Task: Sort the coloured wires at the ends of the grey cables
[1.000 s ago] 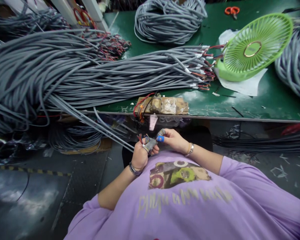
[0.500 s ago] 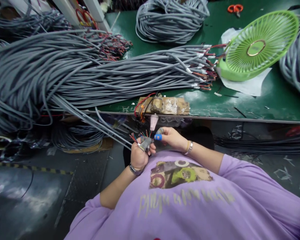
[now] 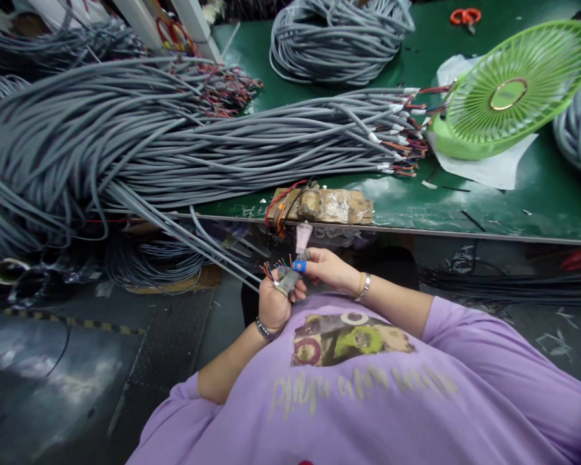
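Note:
My left hand [image 3: 275,305], with a watch on its wrist, is wrapped round the ends of several grey cables [image 3: 230,266]. Thin coloured wires [image 3: 267,270] fan out from its grip, and grey wrapping covers some of its fingers. My right hand [image 3: 330,268] has blue tape on the thumb and pinches wire ends close to the left fingers; the exact strands are hidden. Just above the right fingertips is a pale pink cone-shaped tip [image 3: 303,236], which sticks out from a small motor [image 3: 310,203] on a wooden block [image 3: 348,205] at the table edge.
A thick bundle of grey cables [image 3: 223,148] lies along the green table [image 3: 494,210], stripped ends to the right. Behind it sits a coiled cable [image 3: 339,42]. A green fan [image 3: 513,97] and orange-handled scissors [image 3: 465,17] are at the right. More coils [image 3: 155,261] lie below the table.
My right hand has moved slightly left and its fingers have closed in on the wires by the cone tip. My left hand still grips the cables. The whole view has shifted a little.

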{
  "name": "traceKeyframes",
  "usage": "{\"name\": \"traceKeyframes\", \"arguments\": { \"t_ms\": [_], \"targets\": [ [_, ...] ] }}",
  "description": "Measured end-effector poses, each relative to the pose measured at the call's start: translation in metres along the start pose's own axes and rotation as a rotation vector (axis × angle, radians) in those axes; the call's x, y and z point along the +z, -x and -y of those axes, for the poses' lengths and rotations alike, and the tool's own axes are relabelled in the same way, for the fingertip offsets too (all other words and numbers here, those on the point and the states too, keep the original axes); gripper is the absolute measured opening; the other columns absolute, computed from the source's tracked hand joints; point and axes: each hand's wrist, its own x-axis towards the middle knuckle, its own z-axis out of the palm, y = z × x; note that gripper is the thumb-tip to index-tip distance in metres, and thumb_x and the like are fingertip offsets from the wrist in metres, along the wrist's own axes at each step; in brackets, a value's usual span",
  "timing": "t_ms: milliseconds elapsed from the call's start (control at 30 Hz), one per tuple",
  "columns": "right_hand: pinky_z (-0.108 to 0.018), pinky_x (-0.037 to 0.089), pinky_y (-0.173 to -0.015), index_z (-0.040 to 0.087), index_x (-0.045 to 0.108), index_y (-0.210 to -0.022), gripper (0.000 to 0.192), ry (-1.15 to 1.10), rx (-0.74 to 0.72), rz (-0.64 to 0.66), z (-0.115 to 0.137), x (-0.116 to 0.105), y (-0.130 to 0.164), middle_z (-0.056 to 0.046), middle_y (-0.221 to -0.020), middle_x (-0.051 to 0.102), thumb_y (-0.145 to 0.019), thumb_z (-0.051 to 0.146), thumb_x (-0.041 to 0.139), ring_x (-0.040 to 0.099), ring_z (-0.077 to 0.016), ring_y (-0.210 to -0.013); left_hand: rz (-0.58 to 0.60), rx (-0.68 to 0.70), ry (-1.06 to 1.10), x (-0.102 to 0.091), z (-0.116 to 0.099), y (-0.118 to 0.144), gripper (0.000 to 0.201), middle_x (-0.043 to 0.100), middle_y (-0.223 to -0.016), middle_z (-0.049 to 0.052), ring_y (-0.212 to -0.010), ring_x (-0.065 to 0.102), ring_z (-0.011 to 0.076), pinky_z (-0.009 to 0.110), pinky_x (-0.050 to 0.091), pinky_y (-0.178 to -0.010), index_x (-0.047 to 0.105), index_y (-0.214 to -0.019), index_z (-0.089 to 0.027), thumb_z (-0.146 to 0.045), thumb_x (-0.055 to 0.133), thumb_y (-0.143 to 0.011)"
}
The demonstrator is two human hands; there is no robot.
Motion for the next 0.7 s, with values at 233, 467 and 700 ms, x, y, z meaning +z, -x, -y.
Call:
{"name": "traceKeyframes", "arguments": {
  "t_ms": [233,467,700],
  "targets": [
    [-0.023,0.035,-0.049,0.015,0.057,-0.069,0.037,0.221,-0.182,0.008,0.0007,-0.0043,0.002,0.003,-0.057,0.053,-0.07,0.047,0.074,0.043,-0.0084,-0.052,0.071,0.007,-0.151,-0.0077,0.004,-0.0023,0.028,0.066,-0.057,0.002,-0.041,0.057,0.0087,0.018,0.034,-0.039,0.06,-0.064,-0.015,-0.038,0.067,-0.079],
    [-0.023,0.038,-0.05,0.015,0.062,-0.075,0.028,0.153,-0.153,-0.033,-0.0011,-0.0009,0.004,0.002,-0.064,0.057,-0.073,0.041,0.07,0.046,-0.008,-0.052,-0.037,0.079,-0.003,-0.0045,0.0025,-0.0001,0.023,0.065,-0.057,0.0,-0.042,0.057,0.0082,0.018,0.034,-0.038,0.062,-0.071,-0.015,-0.037,0.069,-0.077],
    [-0.02,0.035,-0.047,0.015,0.057,-0.072,0.027,-0.107,-0.003,-0.071,-0.0067,0.0046,0.0054,0.005,-0.056,0.053,-0.066,0.036,0.074,0.043,-0.0056,-0.047,-0.067,0.086,0.058,-0.0033,0.0012,0.0,0.026,0.065,-0.057,0.0,-0.041,0.056,0.0079,0.017,0.034,-0.038,0.061,-0.07,-0.015,-0.039,0.069,-0.075]
  ]
}}
